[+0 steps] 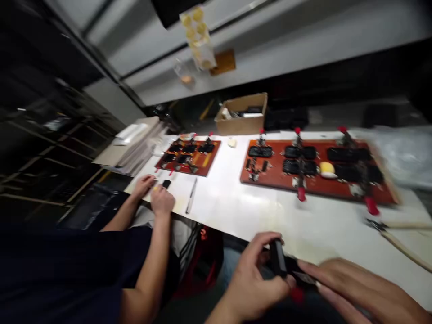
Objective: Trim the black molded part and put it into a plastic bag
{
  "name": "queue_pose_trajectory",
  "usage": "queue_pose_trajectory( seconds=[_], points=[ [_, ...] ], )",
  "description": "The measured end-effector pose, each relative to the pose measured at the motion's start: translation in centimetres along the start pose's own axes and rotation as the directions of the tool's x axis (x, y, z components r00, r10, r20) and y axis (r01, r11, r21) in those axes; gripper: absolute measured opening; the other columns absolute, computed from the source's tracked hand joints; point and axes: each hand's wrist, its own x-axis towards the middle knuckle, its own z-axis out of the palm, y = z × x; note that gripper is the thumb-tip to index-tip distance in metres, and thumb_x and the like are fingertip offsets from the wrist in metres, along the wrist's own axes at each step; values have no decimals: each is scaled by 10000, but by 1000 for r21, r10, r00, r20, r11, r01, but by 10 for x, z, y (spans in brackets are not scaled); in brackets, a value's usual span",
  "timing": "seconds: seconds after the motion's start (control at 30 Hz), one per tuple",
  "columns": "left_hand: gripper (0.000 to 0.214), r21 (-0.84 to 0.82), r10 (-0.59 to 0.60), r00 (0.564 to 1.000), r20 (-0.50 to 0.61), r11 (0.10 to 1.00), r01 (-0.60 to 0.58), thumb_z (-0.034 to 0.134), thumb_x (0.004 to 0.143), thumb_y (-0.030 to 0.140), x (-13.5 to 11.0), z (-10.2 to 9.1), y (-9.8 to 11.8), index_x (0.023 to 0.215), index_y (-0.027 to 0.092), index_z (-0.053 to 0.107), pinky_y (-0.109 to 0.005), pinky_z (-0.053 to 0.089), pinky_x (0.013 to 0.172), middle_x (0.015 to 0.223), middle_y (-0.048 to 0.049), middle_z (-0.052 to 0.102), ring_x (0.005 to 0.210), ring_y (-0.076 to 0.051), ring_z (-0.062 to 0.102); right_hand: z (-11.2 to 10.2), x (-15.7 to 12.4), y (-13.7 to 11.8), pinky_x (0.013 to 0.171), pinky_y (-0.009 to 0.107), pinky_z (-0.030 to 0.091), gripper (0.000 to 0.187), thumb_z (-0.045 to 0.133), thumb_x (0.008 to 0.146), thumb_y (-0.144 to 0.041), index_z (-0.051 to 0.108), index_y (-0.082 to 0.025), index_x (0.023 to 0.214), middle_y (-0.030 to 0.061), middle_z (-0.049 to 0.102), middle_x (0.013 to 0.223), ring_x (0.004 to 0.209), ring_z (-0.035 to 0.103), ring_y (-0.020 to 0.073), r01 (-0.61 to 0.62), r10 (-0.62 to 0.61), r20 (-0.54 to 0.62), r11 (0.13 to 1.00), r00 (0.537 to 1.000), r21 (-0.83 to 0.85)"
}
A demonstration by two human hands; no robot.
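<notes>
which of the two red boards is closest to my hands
The larger board on the right; the smaller board lies farther left, beside the co-worker's hands.

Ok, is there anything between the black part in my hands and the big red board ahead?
Nothing visible. Your left hand grips the black part and your right hand touches it; only white table shows between it and the big red board. The board's red clamp handles overhang its near edge.
</notes>
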Motion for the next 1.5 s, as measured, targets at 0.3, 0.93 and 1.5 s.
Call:
queue_pose_trajectory(
  seconds=[0.3,0.93,1.5],
  points=[
    [650,77,-11,998,66,997,6,735,739,41,7,9,12,1329,301,651,-401,490,1113,1345,-58,626,1269,-264,621,-21,-40,-3,829,281,565,520,518,1069,-134,456,-257,1570,71,690,1146,1022,667,179,-103,118,292,992,949,-68],
    [598,266,-4,989,149,963,-36,761,840,121,7,4,10,1380,335,621,-425,448,1190,1413,-51,605,1308,-266,619,-23,-39,1,763,311,505,485,518,1073,-165,488,-309,1536,43,701,1049,898,652,189,-169,173,326,985,929,-42],
    [586,261,-31,966,255,965,-38,766,851,127,3,14,10,1386,317,620,-386,496,1146,1417,-68,616,1327,-272,615,-7,-25,8,597,261,351,408,649,986,-568,583,-220,783,-45,570,701,649,499,133,-663,606,279,720,745,207]
  ],
)
